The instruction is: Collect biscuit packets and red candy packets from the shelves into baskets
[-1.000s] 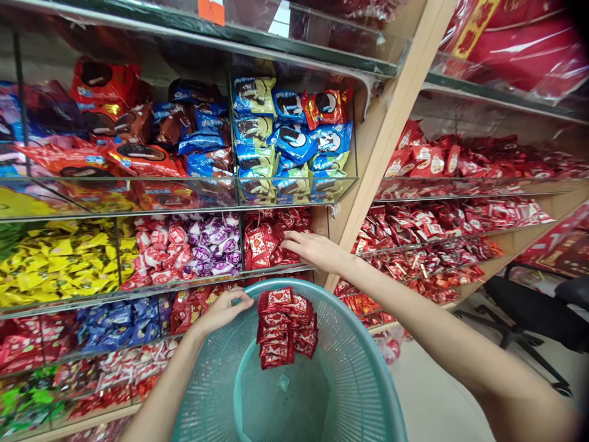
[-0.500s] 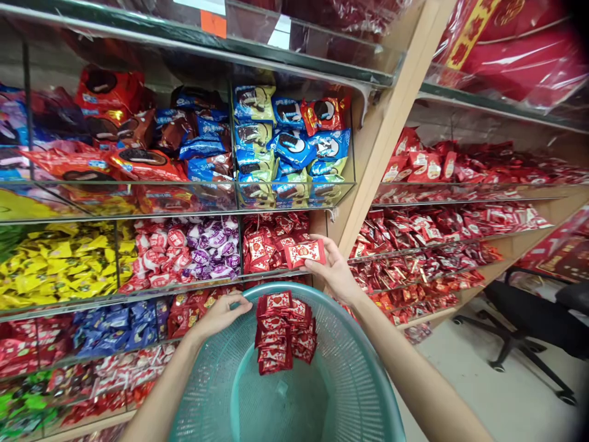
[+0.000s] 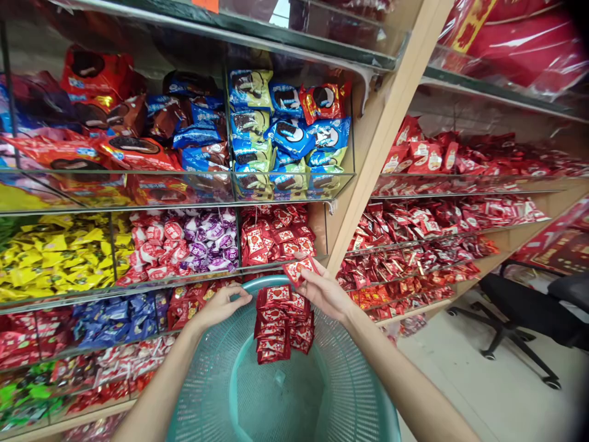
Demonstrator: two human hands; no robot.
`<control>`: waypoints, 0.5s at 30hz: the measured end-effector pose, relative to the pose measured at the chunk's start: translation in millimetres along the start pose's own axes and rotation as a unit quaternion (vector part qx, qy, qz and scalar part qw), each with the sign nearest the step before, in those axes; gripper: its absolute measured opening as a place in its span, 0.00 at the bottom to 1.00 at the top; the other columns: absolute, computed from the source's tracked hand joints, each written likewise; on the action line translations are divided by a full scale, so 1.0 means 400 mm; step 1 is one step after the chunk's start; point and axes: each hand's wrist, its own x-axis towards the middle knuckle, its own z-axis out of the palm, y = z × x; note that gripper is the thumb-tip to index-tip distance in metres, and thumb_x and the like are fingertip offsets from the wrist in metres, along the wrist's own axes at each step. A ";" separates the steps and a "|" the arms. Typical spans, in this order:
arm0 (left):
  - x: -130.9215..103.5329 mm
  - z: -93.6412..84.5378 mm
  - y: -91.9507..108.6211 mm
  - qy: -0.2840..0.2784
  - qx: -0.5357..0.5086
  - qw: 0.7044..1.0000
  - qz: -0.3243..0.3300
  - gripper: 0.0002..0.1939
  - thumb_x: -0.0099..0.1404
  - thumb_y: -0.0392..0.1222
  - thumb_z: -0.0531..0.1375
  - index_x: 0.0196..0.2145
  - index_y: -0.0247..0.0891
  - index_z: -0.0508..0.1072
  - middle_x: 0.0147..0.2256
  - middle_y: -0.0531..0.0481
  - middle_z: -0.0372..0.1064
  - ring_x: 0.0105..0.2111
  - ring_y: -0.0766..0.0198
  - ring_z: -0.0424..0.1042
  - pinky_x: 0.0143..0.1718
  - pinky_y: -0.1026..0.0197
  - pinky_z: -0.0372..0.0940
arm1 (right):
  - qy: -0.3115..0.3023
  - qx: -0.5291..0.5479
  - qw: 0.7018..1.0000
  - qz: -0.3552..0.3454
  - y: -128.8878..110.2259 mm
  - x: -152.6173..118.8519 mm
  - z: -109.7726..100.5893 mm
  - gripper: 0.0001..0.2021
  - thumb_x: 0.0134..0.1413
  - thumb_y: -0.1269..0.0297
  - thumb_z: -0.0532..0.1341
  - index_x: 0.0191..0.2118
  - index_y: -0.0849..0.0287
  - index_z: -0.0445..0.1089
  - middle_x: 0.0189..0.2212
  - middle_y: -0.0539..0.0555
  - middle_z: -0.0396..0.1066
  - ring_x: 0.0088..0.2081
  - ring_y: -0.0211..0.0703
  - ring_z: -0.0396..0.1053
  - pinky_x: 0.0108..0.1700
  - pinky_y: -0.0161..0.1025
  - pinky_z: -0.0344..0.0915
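A red-wrapped candy packet [image 3: 298,269] is pinched between the thumb and fingers of my right hand [image 3: 324,288], above the far rim of a green plastic basket [image 3: 361,344]. Inside the basket, against its far wall, lie stacked red candy packets [image 3: 275,328] of similar look. My left hand [image 3: 226,305] has its thumb and fingers curled at the basket's far-left rim; whether anything is between them is hidden. Just beyond my right hand, a shelf compartment holds more red packets [image 3: 276,236] behind a clear front edge.
Purple-and-white candies [image 3: 211,239] and yellow-wrapped candies [image 3: 55,255] fill compartments to the left. Above sit blue biscuit packs [image 3: 291,138]. A wooden upright [image 3: 391,129] divides the shelves. At the right, a black wheeled chair [image 3: 529,307] stands on the floor.
My right hand has drawn the red candy packet back and down from the shelf compartment toward the basket. My left hand stays at the rim. The view has shifted slightly.
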 end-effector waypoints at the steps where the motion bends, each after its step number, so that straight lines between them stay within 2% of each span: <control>1: 0.000 0.000 0.000 -0.002 0.002 1.000 0.000 0.19 0.59 0.56 0.53 0.30 0.37 0.74 0.32 0.51 0.72 0.35 0.61 0.68 0.39 0.62 0.60 | -0.006 -0.011 1.000 0.009 0.003 -0.003 0.002 0.23 0.47 0.65 0.63 0.50 0.50 0.60 0.39 0.49 0.69 0.34 0.35 0.68 0.35 0.34 0.66; 3: 0.001 0.000 -0.001 -0.005 0.002 1.000 0.001 0.19 0.59 0.56 0.53 0.31 0.37 0.75 0.33 0.50 0.72 0.36 0.61 0.68 0.40 0.61 0.61 | -0.015 -0.027 0.999 0.024 0.011 -0.005 0.003 0.25 0.43 0.67 0.65 0.49 0.50 0.60 0.36 0.47 0.70 0.34 0.34 0.68 0.36 0.34 0.66; 6: 0.003 0.000 -0.003 -0.004 0.004 1.000 0.002 0.19 0.59 0.55 0.54 0.31 0.37 0.75 0.34 0.49 0.72 0.36 0.61 0.68 0.41 0.61 0.61 | -0.025 -0.036 0.998 0.038 0.026 -0.004 -0.001 0.23 0.40 0.69 0.67 0.45 0.53 0.62 0.34 0.46 0.70 0.33 0.33 0.69 0.39 0.34 0.66; 10: 0.003 0.001 -0.003 -0.002 0.012 1.000 0.005 0.19 0.59 0.56 0.53 0.31 0.38 0.75 0.33 0.49 0.72 0.36 0.61 0.68 0.41 0.61 0.61 | -0.047 -0.057 0.996 0.054 0.040 -0.001 -0.010 0.22 0.40 0.67 0.67 0.44 0.56 0.63 0.34 0.47 0.71 0.36 0.35 0.70 0.44 0.38 0.65; 15: 0.002 0.001 -0.003 0.000 0.022 1.000 0.009 0.20 0.59 0.56 0.52 0.31 0.38 0.74 0.32 0.50 0.71 0.36 0.61 0.67 0.40 0.61 0.61 | -0.048 -0.083 0.993 0.069 0.040 -0.005 -0.020 0.20 0.44 0.63 0.65 0.45 0.54 0.62 0.36 0.47 0.70 0.37 0.35 0.70 0.43 0.39 0.67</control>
